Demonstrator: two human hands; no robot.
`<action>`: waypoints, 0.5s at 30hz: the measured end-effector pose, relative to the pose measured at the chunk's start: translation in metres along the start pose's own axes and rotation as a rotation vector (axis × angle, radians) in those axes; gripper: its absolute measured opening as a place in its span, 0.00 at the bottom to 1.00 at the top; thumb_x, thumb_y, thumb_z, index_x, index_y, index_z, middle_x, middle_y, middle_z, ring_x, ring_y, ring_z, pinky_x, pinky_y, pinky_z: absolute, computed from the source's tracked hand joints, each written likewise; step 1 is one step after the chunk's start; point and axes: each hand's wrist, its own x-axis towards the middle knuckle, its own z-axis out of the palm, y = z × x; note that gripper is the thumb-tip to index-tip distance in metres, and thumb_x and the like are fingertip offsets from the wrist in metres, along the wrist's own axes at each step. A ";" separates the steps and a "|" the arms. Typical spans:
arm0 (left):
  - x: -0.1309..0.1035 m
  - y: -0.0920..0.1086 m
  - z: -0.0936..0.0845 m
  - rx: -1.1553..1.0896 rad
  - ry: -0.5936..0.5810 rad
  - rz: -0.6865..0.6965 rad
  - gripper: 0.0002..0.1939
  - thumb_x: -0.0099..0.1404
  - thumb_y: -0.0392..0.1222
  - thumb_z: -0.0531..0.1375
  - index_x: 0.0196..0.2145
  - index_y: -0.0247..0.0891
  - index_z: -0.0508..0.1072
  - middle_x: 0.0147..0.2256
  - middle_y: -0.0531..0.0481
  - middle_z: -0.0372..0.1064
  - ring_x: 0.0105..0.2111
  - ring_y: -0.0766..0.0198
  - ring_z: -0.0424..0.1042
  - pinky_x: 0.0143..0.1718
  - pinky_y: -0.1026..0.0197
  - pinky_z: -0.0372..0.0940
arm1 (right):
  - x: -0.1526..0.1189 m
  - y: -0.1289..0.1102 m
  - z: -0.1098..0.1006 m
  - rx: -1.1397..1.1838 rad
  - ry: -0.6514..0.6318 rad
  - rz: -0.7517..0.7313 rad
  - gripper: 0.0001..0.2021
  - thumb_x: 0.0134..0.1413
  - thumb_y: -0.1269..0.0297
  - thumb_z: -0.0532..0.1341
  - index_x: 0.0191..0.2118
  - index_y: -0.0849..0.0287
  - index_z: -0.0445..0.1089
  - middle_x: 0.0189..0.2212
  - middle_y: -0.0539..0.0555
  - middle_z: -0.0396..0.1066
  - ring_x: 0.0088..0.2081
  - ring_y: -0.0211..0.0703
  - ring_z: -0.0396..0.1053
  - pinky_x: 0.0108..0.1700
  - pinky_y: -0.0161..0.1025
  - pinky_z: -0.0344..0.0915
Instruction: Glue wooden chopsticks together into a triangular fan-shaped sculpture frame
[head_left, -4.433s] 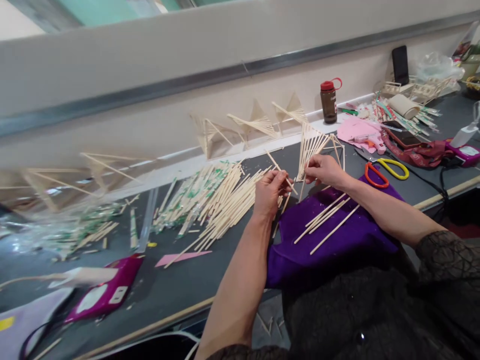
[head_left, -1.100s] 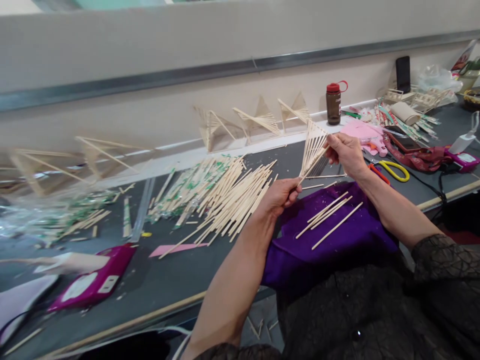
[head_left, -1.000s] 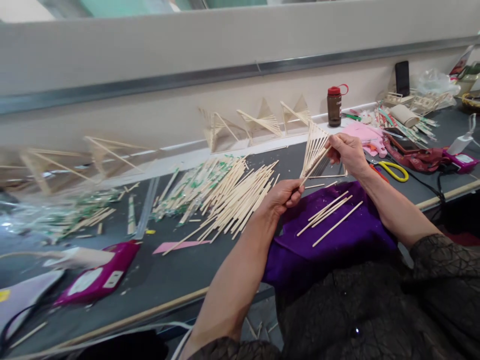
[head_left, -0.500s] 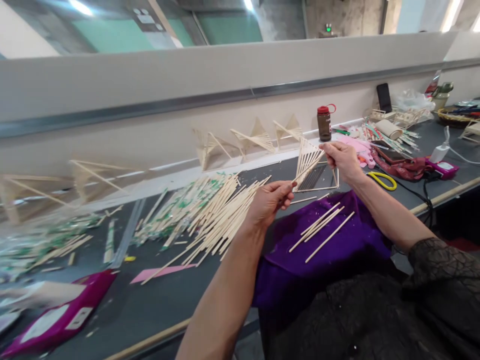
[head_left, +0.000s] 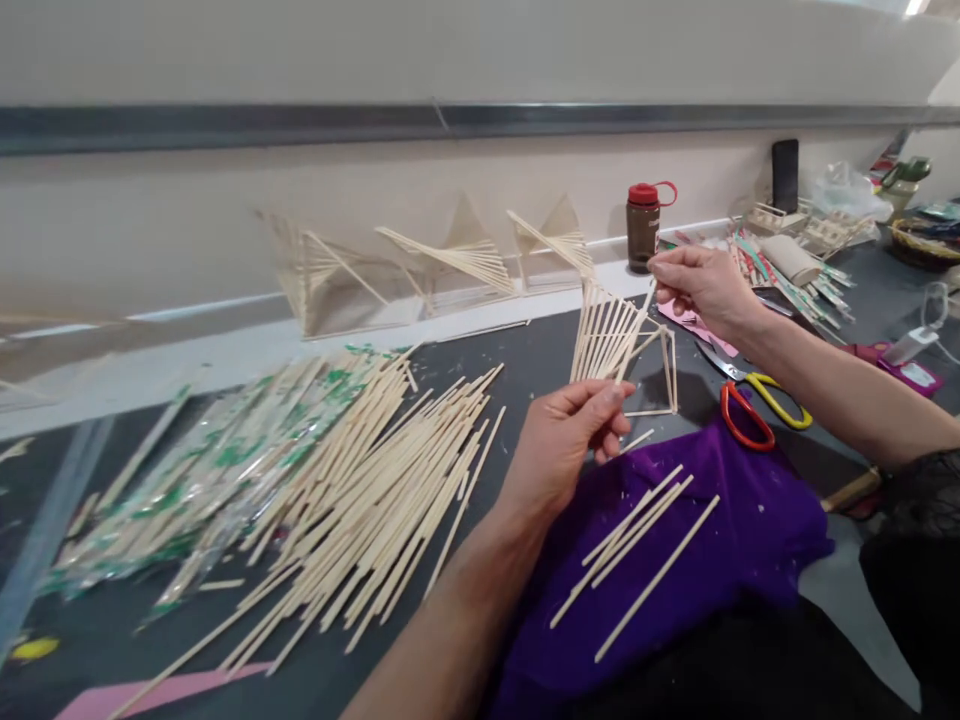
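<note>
My left hand [head_left: 574, 435] pinches the lower end of a thin wooden stick [head_left: 637, 330]. Its upper end is between the fingertips of my right hand [head_left: 701, 285]. Right behind it stands a small stick frame [head_left: 673, 372] with a fan of slats; whether the held stick touches it I cannot tell. Below my hands, several loose sticks [head_left: 658, 578] lie on a purple cloth [head_left: 765, 520]. Left of my left forearm is a large pile of bare sticks [head_left: 397, 490].
Plastic-wrapped stick packs [head_left: 217, 450] lie left of the pile. Several finished twisted stick models [head_left: 457, 255] line the wall. A brown bottle with red lid [head_left: 643, 225] stands behind my right hand. Scissors [head_left: 750, 405] with red and yellow handles lie under my right forearm.
My view has turned downward and closer to the table. The held stick now stands steeper, my right hand above my left. The scissors show more fully.
</note>
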 end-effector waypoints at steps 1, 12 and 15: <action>0.001 -0.002 0.000 -0.021 -0.004 -0.028 0.17 0.49 0.51 0.73 0.30 0.36 0.80 0.17 0.55 0.70 0.13 0.74 0.63 0.14 0.71 0.55 | 0.003 0.003 -0.003 0.004 -0.018 0.042 0.04 0.53 0.71 0.68 0.30 0.63 0.72 0.19 0.47 0.70 0.20 0.27 0.67 0.18 0.24 0.59; 0.010 -0.021 0.008 -0.228 -0.062 -0.346 0.12 0.53 0.46 0.70 0.30 0.35 0.79 0.17 0.54 0.69 0.13 0.75 0.61 0.13 0.71 0.50 | 0.026 0.020 -0.022 0.052 -0.064 0.254 0.09 0.41 0.70 0.74 0.31 0.62 0.75 0.21 0.48 0.73 0.21 0.30 0.70 0.18 0.25 0.62; 0.012 -0.026 0.003 -0.318 -0.051 -0.424 0.12 0.52 0.45 0.70 0.33 0.36 0.80 0.18 0.55 0.69 0.13 0.74 0.60 0.13 0.71 0.49 | 0.035 0.025 -0.023 0.036 -0.031 0.278 0.09 0.43 0.70 0.73 0.29 0.61 0.73 0.20 0.47 0.71 0.21 0.30 0.69 0.18 0.25 0.62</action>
